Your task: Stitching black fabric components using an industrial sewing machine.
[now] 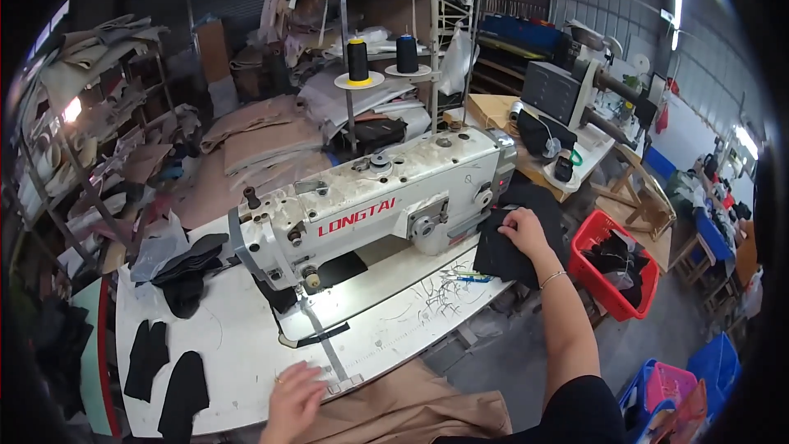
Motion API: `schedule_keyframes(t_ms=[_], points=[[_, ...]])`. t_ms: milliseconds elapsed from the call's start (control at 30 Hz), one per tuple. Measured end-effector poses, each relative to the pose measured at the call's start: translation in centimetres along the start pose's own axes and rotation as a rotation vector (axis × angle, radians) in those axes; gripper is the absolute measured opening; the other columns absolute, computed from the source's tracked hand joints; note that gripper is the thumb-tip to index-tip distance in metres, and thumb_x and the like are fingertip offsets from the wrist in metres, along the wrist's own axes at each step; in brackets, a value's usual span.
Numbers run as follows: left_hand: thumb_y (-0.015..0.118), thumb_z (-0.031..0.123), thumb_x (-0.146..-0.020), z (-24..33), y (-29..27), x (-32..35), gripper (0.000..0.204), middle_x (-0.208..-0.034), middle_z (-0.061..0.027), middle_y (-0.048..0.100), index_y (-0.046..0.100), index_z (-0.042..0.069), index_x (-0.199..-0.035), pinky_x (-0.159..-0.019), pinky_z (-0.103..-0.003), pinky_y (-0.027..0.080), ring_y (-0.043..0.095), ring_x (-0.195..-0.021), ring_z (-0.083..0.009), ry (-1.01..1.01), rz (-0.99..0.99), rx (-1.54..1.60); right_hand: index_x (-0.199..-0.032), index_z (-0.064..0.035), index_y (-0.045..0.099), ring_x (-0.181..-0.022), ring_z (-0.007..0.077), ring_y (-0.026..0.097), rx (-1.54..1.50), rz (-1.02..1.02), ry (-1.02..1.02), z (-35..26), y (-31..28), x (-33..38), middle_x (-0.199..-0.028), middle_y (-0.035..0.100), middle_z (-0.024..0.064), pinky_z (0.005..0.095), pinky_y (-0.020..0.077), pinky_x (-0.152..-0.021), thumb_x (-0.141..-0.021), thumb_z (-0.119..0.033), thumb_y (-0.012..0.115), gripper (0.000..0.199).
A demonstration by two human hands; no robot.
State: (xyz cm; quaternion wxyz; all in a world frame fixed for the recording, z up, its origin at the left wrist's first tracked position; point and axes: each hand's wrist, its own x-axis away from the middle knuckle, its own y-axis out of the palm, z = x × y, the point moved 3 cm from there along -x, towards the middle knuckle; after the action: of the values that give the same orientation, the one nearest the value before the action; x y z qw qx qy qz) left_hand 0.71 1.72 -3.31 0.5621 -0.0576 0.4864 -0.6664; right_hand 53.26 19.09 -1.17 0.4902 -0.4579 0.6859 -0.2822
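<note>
The left hand (296, 395) hangs loosely spread, while the right hand (524, 232) bends its fingers onto black cloth (501, 258) beneath it, grip unclear, and dragging that leftward could sweep up the loose threads (440, 298) and small blue tool (470, 277) nearby.

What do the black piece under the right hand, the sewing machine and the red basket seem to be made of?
Black piece: probably fabric, matte; it shows no shine, weave unclear.
Sewing machine: likely painted metal, semi-glossy white, with dirty patches.
Red basket: apparently plastic, smooth, with a one-coloured rim.
</note>
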Motion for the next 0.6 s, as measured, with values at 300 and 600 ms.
schedule_keyframes(t_ms=[300,600], points=[[0.072,0.001,-0.071,3.4,3.3,1.3,0.018,-0.101,-0.0081,0.068,0.072,0.008,-0.087,-0.09,-0.038,0.049,0.059,-0.107,-0.0314,-0.038,0.115,0.193,-0.088,-0.0049,0.054,-0.07,0.0046,0.051,-0.735,0.868,0.067,16.7,-8.3,-2.5,-0.077,0.059,-0.0016,0.021,0.0418,-0.062,-0.091,-0.013,0.063,0.012],[0.075,0.009,-0.075,6.7,4.8,-0.6,0.041,-0.12,-0.0112,0.062,0.064,0.006,-0.115,-0.1,-0.039,0.043,0.054,-0.119,-0.0317,-0.004,0.007,0.496,-0.095,-0.0042,0.053,-0.075,0.0112,0.06,-0.927,0.579,-0.106,-11.0,-15.0,1.8,-0.084,0.064,0.0046,0.023,0.0461,-0.068,-0.094,-0.012,0.057,0.009]])
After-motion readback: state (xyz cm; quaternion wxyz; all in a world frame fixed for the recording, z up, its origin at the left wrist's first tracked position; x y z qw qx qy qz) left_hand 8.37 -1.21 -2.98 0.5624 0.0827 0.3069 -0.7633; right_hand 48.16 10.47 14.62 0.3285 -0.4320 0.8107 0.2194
